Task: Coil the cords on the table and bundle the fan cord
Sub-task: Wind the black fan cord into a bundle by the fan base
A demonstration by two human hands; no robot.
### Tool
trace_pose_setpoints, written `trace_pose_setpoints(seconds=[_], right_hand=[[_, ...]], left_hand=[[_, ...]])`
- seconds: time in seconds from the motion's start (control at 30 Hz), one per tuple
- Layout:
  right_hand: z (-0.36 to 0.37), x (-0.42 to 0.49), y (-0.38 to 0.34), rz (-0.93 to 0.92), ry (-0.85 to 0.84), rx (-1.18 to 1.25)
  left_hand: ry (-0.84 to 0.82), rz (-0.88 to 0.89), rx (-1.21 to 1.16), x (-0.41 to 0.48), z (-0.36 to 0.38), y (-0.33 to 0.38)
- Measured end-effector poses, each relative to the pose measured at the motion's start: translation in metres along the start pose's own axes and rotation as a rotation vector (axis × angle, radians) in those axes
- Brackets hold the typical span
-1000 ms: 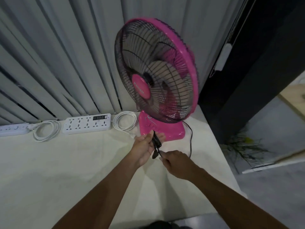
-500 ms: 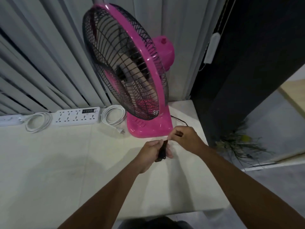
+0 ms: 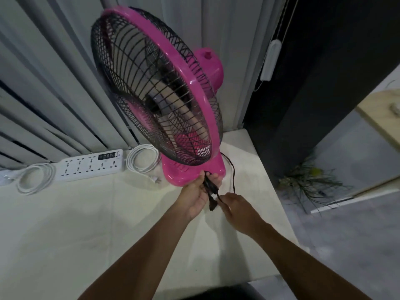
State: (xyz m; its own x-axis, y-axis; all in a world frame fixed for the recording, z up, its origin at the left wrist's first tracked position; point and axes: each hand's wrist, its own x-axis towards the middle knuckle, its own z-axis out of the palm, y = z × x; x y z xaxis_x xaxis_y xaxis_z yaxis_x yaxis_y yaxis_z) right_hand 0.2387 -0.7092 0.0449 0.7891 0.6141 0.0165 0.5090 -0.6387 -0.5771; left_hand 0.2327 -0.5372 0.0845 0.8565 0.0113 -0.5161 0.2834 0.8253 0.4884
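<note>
A pink fan [image 3: 194,169] with a black grille stands at the back of the white table [image 3: 65,234]. Its black cord [image 3: 232,174] runs from behind the base, down to my hands. My left hand [image 3: 198,194] grips a folded bundle of that cord in front of the base, with the plug end [image 3: 212,205] hanging below it. My right hand [image 3: 237,207] pinches the free run of the cord just right of the bundle. Two white cords lie coiled: one [image 3: 141,159] beside the fan, one [image 3: 35,177] at far left.
A white power strip [image 3: 91,166] lies along the back between the two coils. Grey curtains hang behind. The table's right edge drops to the floor, where a dark wall panel [image 3: 313,83] and a plant [image 3: 311,182] stand.
My right hand has come down from beside the fan base to just right of the bundle, holding the cord. The view has shifted; my left hand still holds the bundle.
</note>
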Motion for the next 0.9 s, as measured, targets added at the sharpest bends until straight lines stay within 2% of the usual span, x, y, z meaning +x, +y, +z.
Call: trace_pose_setpoints(seconds=[0.17, 0.27, 0.37, 0.43, 0.47, 0.53, 0.63, 0.73, 0.9], right_hand=[[0.001, -0.005, -0.003, -0.124, -0.040, -0.294], [-0.015, 0.007, 0.002, -0.251, 0.009, -0.397], [-0.038, 0.025, 0.007, -0.397, 0.090, -0.337], [-0.052, 0.034, 0.017, -0.455, 0.074, -0.320], [-0.058, 0.039, 0.024, -0.441, 0.059, -0.306], [-0.072, 0.048, 0.037, -0.256, 0.012, -0.096], [-0.086, 0.060, 0.053, 0.015, -0.049, 0.296], [-0.089, 0.065, 0.063, 0.057, -0.151, 0.448], [-0.089, 0.068, 0.068, 0.023, -0.254, 0.515]], left_hand=[[0.074, 0.012, 0.198, 0.014, 0.001, -0.001], [0.131, 0.038, 0.363, 0.020, 0.006, -0.011], [0.240, 0.087, 0.564, 0.021, 0.015, -0.020], [0.260, 0.106, 0.705, 0.021, 0.021, -0.026], [0.251, 0.080, 0.765, 0.021, 0.025, -0.029], [0.186, -0.021, 0.828, 0.019, 0.033, -0.034], [0.024, -0.127, 0.624, 0.019, 0.042, -0.043], [0.003, -0.116, 0.611, 0.026, 0.045, -0.050], [0.118, -0.037, 0.620, 0.040, 0.046, -0.055]])
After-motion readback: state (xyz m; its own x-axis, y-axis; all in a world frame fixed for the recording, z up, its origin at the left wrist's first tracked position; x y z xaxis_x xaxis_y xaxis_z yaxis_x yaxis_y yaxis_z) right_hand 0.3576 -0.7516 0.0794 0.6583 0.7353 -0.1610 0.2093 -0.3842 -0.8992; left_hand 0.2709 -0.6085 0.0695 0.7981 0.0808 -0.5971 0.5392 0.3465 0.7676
